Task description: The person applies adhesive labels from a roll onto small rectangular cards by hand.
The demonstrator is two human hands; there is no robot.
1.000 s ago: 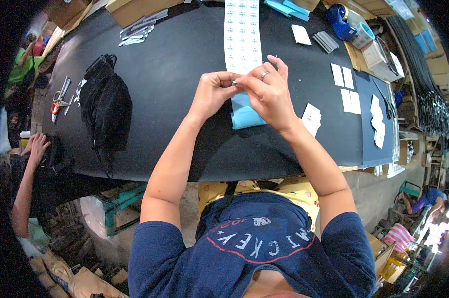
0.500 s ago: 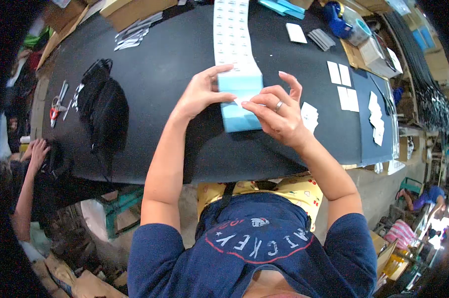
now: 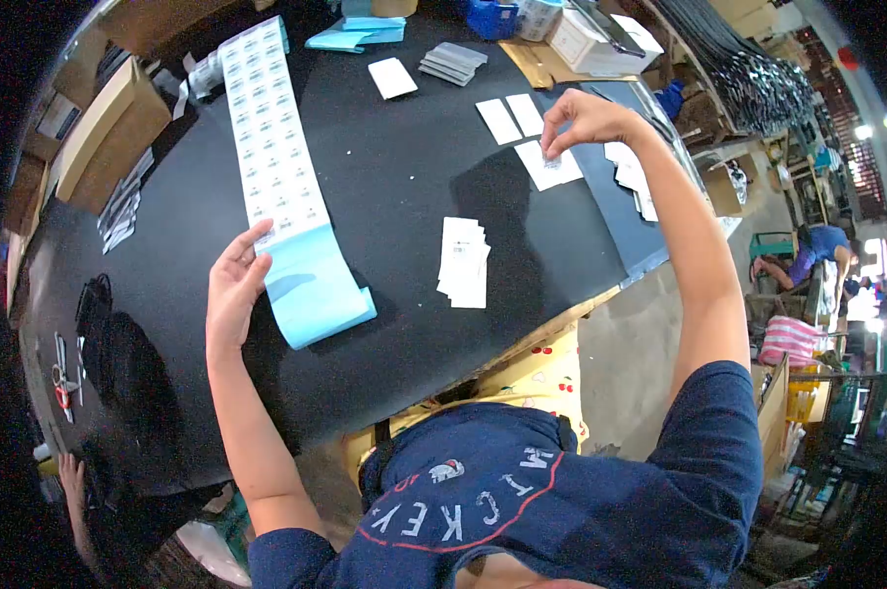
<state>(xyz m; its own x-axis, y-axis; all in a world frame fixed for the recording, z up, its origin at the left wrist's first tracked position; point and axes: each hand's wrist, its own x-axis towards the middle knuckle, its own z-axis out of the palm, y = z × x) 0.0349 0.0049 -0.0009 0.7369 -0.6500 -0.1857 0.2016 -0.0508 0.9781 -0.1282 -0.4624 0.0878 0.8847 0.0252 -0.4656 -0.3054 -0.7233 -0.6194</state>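
Note:
A long strip of printed white labels (image 3: 271, 128) runs down the black table, its bare blue backing (image 3: 316, 285) curling at the near end. My left hand (image 3: 237, 285) pinches the strip's left edge where labels and backing meet. Over at the right, my right hand (image 3: 583, 126) holds a small label (image 3: 551, 164) between thumb and fingertips, at the surface of a white card (image 3: 537, 175). Two more white cards (image 3: 499, 122) lie just beyond it. Between my hands sits a loose pile of white cards (image 3: 463, 260).
A white card stack (image 3: 392, 79) and grey pieces (image 3: 453, 62) lie farther back. More cards (image 3: 632, 179) rest on a dark board (image 3: 610, 211) at right. Scissors (image 3: 63, 388) and a black cloth item (image 3: 129, 373) are at left. Another person's hand (image 3: 72, 476) is at the lower left edge.
My right hand has moved from the blue backing out to the cards on the right. My left hand remains at the strip. The camera view has turned toward the right.

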